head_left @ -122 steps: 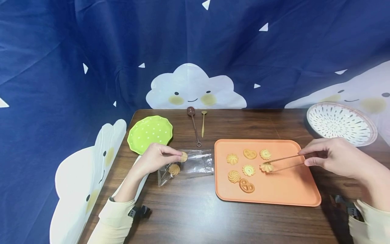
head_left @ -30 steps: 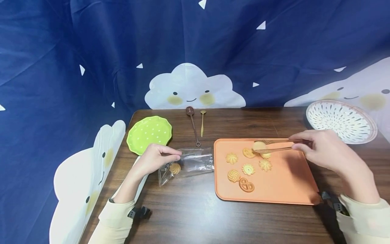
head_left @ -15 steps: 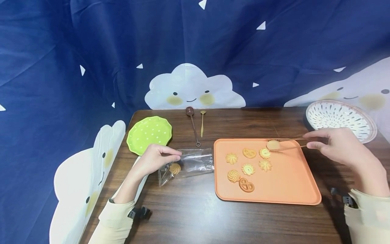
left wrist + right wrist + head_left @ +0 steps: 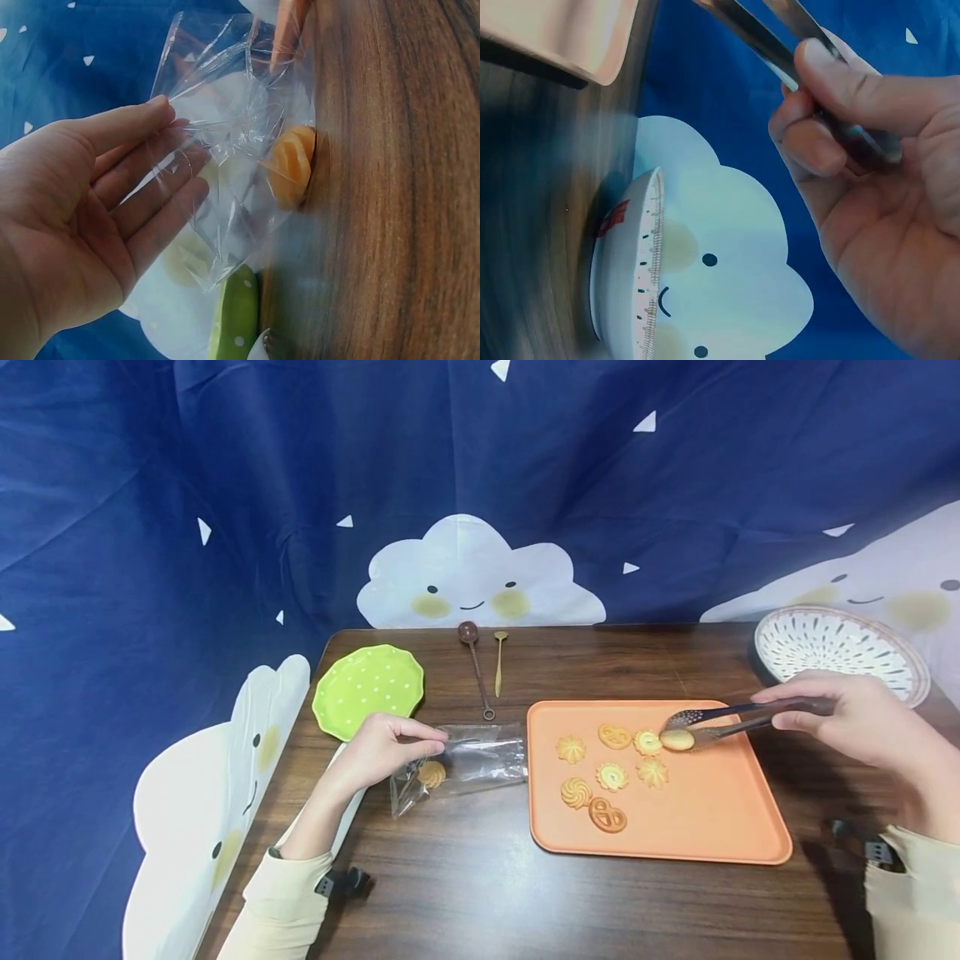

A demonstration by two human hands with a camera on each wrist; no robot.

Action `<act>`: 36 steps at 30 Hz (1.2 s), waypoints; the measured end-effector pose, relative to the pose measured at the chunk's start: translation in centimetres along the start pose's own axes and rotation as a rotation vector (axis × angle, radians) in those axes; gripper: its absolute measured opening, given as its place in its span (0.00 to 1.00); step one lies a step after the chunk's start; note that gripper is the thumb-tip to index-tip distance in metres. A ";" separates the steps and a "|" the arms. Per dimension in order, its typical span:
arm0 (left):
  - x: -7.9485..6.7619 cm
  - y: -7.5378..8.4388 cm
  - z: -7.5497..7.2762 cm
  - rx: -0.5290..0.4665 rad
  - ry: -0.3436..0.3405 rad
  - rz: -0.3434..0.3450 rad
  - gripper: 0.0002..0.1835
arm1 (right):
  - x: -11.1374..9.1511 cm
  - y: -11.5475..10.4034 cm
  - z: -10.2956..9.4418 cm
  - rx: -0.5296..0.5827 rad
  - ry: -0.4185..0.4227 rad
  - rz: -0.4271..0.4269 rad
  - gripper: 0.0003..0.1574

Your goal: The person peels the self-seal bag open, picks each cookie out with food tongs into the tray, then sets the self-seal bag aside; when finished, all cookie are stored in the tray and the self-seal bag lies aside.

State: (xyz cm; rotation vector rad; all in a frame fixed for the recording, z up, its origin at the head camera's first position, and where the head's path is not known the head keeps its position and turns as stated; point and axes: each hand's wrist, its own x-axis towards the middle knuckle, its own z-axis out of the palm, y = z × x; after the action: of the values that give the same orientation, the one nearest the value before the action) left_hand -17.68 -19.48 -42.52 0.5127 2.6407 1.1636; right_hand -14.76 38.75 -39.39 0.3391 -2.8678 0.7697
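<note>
My left hand point(image 4: 386, 747) pinches the mouth of a clear plastic bag point(image 4: 487, 756) between thumb and fingers. A swirl cookie point(image 4: 291, 166) lies inside it. My right hand point(image 4: 851, 714) holds metal tongs point(image 4: 723, 712) over the back right of an orange tray point(image 4: 697, 827). The tongs' perforated tips are spread at a smooth oval-looking cookie point(image 4: 677, 740), which overlaps the edge of a flower-shaped cookie point(image 4: 647, 743); whether they grip it I cannot tell. Several other cookies lie on the tray, among them a pretzel point(image 4: 607, 816) and a spiral one point(image 4: 576, 792).
A green dotted plate point(image 4: 367, 689) is behind my left hand. A brown spoon point(image 4: 477, 668) and a thin gold spoon point(image 4: 499, 664) lie at the table's back. Beyond my right hand stands a white patterned bowl point(image 4: 840, 647). A blue cloud-print cloth point(image 4: 225, 460) hangs behind.
A round cookie seen at the left fingertips is gone from there. The tongs carried a round cookie above the tray, then moved right and lower with it. The left hand stayed put.
</note>
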 end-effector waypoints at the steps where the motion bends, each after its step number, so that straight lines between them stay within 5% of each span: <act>1: 0.0 0.0 0.0 0.002 0.000 -0.003 0.10 | -0.1 0.1 -0.3 -0.002 -0.017 0.030 0.18; 7: 0.2 0.3 -0.1 0.003 0.000 0.008 0.11 | -0.3 1.2 -1.2 -0.123 -0.174 0.143 0.21; 13: 0.2 0.3 -0.1 0.001 0.000 0.006 0.10 | -0.2 1.6 -1.0 -0.245 -0.271 0.106 0.21; 20: 0.6 0.4 0.3 -0.006 -0.009 -0.003 0.12 | -0.8 0.4 -2.1 -0.266 -0.131 0.095 0.15; 24: 0.9 0.5 0.4 -0.017 -0.019 0.000 0.12 | -1.4 -1.7 -2.1 -0.137 0.023 0.117 0.13; 30: 0.9 0.4 0.3 -0.032 -0.026 -0.004 0.13 | 0.3 -8.4 2.0 0.054 -0.001 -0.017 0.11; 36: 0.5 0.1 0.2 -0.031 -0.005 -0.007 0.11 | 3.3 -13.5 8.6 0.044 -0.093 -0.210 0.09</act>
State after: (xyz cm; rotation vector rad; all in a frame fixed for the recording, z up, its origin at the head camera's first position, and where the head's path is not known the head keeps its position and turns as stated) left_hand -18.08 -19.12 -42.60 0.4998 2.6141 1.1972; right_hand -15.26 22.43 -39.64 0.6871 -2.8414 0.7968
